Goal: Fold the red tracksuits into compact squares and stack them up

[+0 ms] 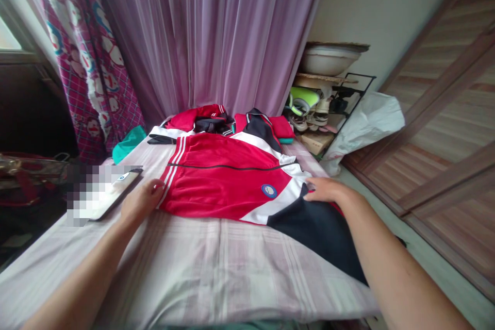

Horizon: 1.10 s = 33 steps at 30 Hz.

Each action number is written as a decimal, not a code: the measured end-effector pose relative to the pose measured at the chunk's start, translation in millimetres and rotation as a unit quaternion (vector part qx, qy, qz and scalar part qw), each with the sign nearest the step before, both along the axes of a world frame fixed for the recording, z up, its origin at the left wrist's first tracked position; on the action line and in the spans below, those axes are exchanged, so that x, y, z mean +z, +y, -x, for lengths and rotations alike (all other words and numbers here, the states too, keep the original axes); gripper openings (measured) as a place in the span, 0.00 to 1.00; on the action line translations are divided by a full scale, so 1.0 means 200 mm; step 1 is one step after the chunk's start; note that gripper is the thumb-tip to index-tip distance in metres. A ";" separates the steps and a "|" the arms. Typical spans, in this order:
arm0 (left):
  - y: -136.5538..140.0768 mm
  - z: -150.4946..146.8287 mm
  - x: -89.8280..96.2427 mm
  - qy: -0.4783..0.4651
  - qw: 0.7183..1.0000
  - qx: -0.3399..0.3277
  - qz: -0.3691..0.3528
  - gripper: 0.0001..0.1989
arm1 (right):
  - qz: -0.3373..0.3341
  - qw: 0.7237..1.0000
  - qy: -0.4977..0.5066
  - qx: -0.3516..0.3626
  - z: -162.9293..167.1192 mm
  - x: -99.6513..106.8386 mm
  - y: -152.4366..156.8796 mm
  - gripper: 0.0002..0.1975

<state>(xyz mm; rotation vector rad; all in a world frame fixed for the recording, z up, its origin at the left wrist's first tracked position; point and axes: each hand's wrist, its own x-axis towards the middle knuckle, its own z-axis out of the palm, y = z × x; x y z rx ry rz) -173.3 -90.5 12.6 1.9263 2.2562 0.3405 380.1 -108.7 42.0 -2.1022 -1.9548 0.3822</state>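
A red, white and navy zip-up jacket [220,180] lies flat across the bed, its hem to the left and its collar to the right. The zip is closed, and a round blue-and-white badge [269,191] sits on the chest. My left hand [145,197] is at the striped hem's near corner, fingers curled against the edge. At the shoulder by the collar, my right hand [324,189] pinches the fabric between thumb and fingers. The near navy sleeve [320,232] stretches toward the bed's front right, partly behind my right forearm. The far sleeve points away toward the back.
Folded red and navy clothes [197,119] and another folded stack [280,126] lie at the bed's far end. A phone-like device [112,196], partly blurred out, rests left. Teal cloth [129,144] hangs at the left edge. Right stand a shoe rack [340,108] and white bag [367,124].
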 end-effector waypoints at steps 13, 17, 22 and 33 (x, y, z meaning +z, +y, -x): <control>-0.10 0.07 -0.01 0.010 0.999 0.018 0.034 0.23 | -0.012 0.987 -0.159 0.007 0.40 -0.36 0.23 0.29; -0.08 0.05 -0.01 0.028 0.999 -0.015 0.025 0.23 | -0.030 0.990 -0.141 -0.007 0.40 -0.35 0.26 0.29; -0.07 -0.16 0.04 0.063 0.983 -0.133 -0.113 0.18 | -0.135 0.988 -0.054 0.059 0.70 -0.27 0.15 0.28; -0.15 -0.44 -0.03 -0.059 0.879 -0.472 -0.033 0.11 | -0.033 0.939 0.138 0.313 0.69 -0.23 -0.18 0.06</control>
